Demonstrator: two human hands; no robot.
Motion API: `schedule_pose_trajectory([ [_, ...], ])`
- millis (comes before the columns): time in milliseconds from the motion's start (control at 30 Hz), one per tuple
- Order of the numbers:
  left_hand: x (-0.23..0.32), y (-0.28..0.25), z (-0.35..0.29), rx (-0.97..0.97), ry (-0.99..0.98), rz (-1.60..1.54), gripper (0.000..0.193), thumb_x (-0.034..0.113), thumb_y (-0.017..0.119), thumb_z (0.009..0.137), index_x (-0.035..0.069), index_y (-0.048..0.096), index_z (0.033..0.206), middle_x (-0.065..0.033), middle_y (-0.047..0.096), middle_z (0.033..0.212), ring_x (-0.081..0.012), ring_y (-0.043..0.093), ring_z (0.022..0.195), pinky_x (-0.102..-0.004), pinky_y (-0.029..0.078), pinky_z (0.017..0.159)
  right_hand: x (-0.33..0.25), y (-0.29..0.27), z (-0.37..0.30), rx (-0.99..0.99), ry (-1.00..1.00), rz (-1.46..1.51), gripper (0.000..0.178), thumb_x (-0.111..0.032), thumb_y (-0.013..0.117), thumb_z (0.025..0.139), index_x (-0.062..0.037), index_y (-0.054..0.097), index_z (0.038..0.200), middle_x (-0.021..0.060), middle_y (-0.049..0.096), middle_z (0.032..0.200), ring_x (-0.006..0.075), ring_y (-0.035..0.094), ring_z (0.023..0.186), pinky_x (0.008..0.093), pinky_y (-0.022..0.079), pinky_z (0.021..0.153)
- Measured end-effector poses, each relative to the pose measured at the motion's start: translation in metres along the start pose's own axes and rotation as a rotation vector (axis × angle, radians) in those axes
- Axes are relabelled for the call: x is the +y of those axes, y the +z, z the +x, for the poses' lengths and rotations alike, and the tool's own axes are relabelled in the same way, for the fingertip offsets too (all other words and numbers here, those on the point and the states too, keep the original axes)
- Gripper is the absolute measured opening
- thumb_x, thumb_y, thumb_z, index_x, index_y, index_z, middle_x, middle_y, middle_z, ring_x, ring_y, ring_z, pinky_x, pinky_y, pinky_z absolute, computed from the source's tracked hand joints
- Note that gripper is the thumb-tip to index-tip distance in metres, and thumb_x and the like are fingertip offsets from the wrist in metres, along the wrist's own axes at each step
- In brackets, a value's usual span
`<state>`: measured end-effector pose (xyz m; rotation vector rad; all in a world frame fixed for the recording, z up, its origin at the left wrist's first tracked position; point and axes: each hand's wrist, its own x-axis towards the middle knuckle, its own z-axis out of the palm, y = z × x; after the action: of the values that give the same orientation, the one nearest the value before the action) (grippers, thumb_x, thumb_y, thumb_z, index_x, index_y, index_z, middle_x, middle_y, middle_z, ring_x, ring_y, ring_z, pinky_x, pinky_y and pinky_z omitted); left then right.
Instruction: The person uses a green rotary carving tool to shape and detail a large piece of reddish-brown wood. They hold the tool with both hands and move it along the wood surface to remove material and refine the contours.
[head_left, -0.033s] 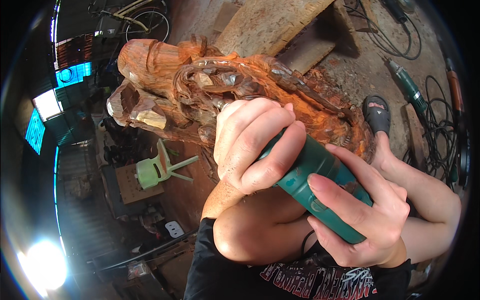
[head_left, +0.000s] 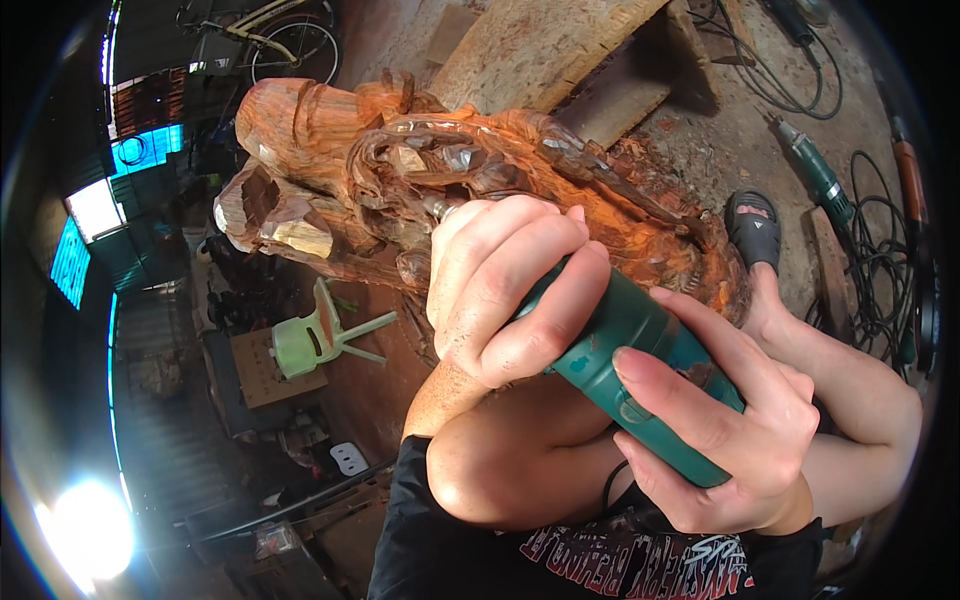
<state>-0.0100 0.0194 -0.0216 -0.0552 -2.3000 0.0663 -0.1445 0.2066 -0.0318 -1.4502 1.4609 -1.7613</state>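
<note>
Tool (head_left: 632,318) nr carving (head_left: 520,172): your L hand (head_left: 510,285) grips front, R hand (head_left: 735,425) rear; bit tip hidden, but might skid off carving if either grip slackens.

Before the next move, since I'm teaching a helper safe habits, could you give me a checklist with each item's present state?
1. Left hand wrapped around the front of the green power tool: ok.
2. Right hand gripping its rear: ok.
3. Gloves worn: not ok, both hands are bare.
4. Tool tip meeting the wooden carving: cannot tell, the contact isn't clear.
5. Toes covered: not ok, the dark sandal is open-toed.
6. Second green tool clear of the carving: ok.
</note>
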Motion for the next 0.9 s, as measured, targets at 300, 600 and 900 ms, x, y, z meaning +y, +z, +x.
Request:
schedule_pose_trajectory([
  [300,-0.001,0.004,-0.002,0.058,0.024,0.036,0.04,-0.005,0.087,0.068,0.009,0.074,0.103,-0.0074,0.071,0.099,-0.0272,0.07,0.084,-0.0388,0.055,0.069,0.001,0.002,-0.002,0.005,-0.009,-0.005,0.06,-0.006,0.087,0.062,-0.0066,0.079,0.121,0.0371,0.069,0.12,0.0448,0.078,0.098,0.0424,0.063,0.085],
  [600,-0.004,-0.004,-0.001,-0.024,-0.03,-0.013,0.032,0.012,0.081,0.072,0.007,0.075,0.103,-0.0112,0.073,0.102,-0.0292,0.071,0.085,-0.0403,0.056,0.072,-0.001,-0.003,0.006,-0.022,0.021,-0.01,0.058,-0.007,0.085,0.064,-0.006,0.079,0.122,0.0334,0.071,0.122,0.0425,0.078,0.101,0.0428,0.063,0.088],
  [900,-0.004,0.007,-0.002,0.079,0.001,0.054,0.035,0.002,0.088,0.07,0.009,0.075,0.101,-0.0079,0.074,0.097,-0.0273,0.071,0.084,-0.0392,0.056,0.073,0.013,0.005,0.002,0.047,-0.049,0.043,0.061,-0.004,0.086,0.061,-0.0076,0.08,0.121,0.0362,0.07,0.121,0.0427,0.078,0.098,0.042,0.064,0.085],
])
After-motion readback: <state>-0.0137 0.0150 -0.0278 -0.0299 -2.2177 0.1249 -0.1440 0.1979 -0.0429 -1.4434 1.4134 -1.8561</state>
